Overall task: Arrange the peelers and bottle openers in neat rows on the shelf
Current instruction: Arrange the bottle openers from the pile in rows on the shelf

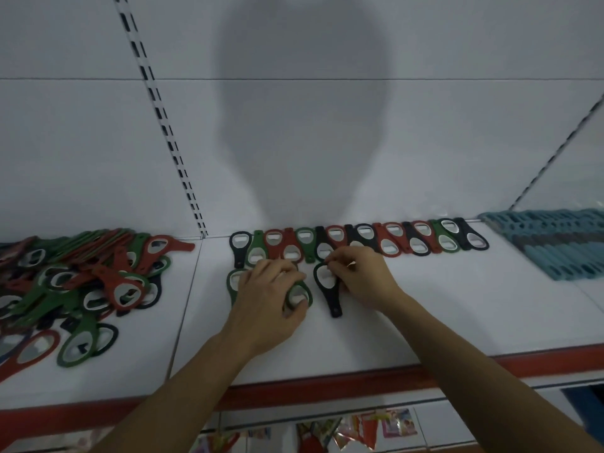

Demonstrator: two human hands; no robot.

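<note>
The black bottle opener [334, 302] was pinched at its ringed head by the fingertips of the right hand [362, 279], with its handle pointed toward the front of the shelf [441, 308]. Just beside it, a green bottle opener [299, 294] was gripped between the curled fingers and thumb of the left hand [268, 295], and a second green opener [232, 282] was partly covered on that hand's other side. These three were judged to be the start of a second row. Directly behind them, a back row [359, 240] of black, green and red openers had been laid head-to-tail against the rear panel and looked complete. To the left, a large loose pile [81, 282] of openers was left unsorted, so most of the work was judged to remain. At the far right, a teal stack [549, 246] was seen in tidy order; whether these were the peelers could not be told.
</note>
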